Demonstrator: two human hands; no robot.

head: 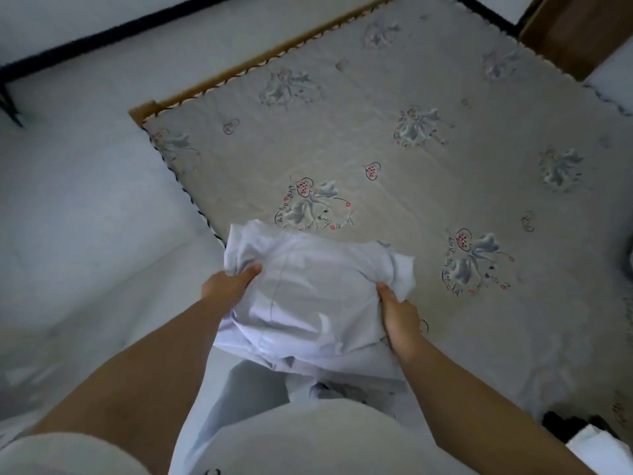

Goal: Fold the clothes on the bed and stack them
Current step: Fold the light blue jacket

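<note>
Here the left hand [227, 286] and right hand [399, 315] each pinch a side of the pale garment [308, 296], held just above the quilted mattress [394, 149] (perhaps a shirt, too bunched to tell). Probably light and floppy; best gripped at seams.

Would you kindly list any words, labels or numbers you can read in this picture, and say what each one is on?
Nothing can be read with certainty.
Bed cover: cursive script curves round each flower print, too small and blurred to read.
White garment, held by the left hand and right hand: no text or label visible.
</note>
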